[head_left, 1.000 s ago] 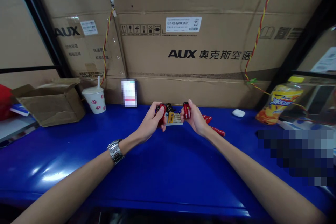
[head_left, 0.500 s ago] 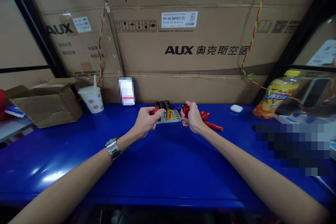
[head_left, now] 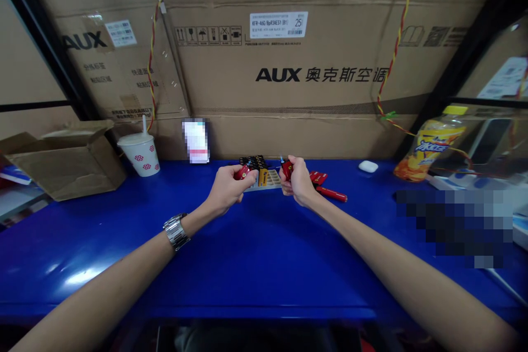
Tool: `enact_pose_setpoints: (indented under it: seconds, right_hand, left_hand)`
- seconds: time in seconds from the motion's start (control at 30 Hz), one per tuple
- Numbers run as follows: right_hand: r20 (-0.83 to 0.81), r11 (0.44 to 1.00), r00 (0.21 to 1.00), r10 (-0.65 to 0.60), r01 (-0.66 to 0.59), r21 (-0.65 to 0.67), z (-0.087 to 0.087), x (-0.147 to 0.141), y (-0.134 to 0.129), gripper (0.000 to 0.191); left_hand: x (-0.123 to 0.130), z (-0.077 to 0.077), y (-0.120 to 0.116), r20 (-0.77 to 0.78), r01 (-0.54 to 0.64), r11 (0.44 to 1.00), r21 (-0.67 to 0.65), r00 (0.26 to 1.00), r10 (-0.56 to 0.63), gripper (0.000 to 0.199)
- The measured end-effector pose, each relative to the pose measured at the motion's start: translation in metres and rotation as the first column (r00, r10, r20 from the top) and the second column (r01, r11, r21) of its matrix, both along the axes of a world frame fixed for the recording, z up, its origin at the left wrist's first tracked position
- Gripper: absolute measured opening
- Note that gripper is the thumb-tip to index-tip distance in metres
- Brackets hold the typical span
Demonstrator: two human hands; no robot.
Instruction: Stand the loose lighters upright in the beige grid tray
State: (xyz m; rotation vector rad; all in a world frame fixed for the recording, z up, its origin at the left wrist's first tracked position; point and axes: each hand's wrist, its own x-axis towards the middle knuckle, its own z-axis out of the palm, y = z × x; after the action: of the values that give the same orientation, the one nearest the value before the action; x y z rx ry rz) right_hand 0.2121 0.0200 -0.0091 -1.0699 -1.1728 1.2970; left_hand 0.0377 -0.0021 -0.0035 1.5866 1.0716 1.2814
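Holding one lighter in each hand was the step going on. The left hand (head_left: 226, 190) pinched a red lighter (head_left: 244, 172) between its thumb and fingers. The right hand (head_left: 300, 180) had its fingers curled around another lighter (head_left: 286, 169). A small blue glow at each tip looked like a flame. From the person's seat, both hands were near 12 o'clock, apart, with the tray (head_left: 273, 178) between and just behind them. More lighters stood in its left part, and little squares showed in its right part. The next move seemed to call for a firm grip, with fingers clear of the blue tips.

Red packs (head_left: 318, 177) and a red stick (head_left: 332, 194) lay toward the right hand's 3 o'clock. The table (head_left: 264, 264) was blue and shiny. A cup (head_left: 139, 157) stood at 11 o'clock and a box (head_left: 66, 159) nearer 10. A white case (head_left: 368, 166) lay at 1 o'clock, with a bottle (head_left: 424, 148) more toward 2. A big carton (head_left: 289, 102) made a wall at 12.
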Motion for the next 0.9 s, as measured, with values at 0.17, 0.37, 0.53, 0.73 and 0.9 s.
enact_pose_setpoints:
  seconds: [0.17,0.37,0.53,0.73,0.9]
  right_hand:
    - [-0.016,0.99,0.997,0.081,-0.079,0.121,0.001,0.002,0.005,0.05]
    - [0.185,0.885,0.974,-0.131,0.031,0.464,-0.007,0.015,0.024,0.035]
    - [0.34,0.785,0.903,-0.264,-0.004,0.62,-0.017,0.022,0.043,0.033]
    - [0.422,0.786,0.879,-0.223,-0.094,0.611,-0.029,0.022,0.058,0.029]
    - [0.529,0.751,0.831,-0.171,-0.238,0.616,-0.029,0.024,0.057,0.027]
  left_hand:
    - [-0.001,0.002,0.0,-0.047,-0.05,0.998,0.03,0.998,0.051,0.026]
    - [-0.001,0.004,-0.001,-0.127,-0.059,0.997,0.044,0.99,0.064,0.017]
    - [-0.002,0.002,-0.001,-0.189,-0.06,0.996,0.063,0.979,0.071,0.015]
    - [-0.002,0.001,0.0,-0.244,-0.065,0.995,0.081,0.966,0.083,0.015]
    - [-0.002,-0.001,0.002,-0.267,-0.06,0.992,0.108,0.96,0.087,0.02]
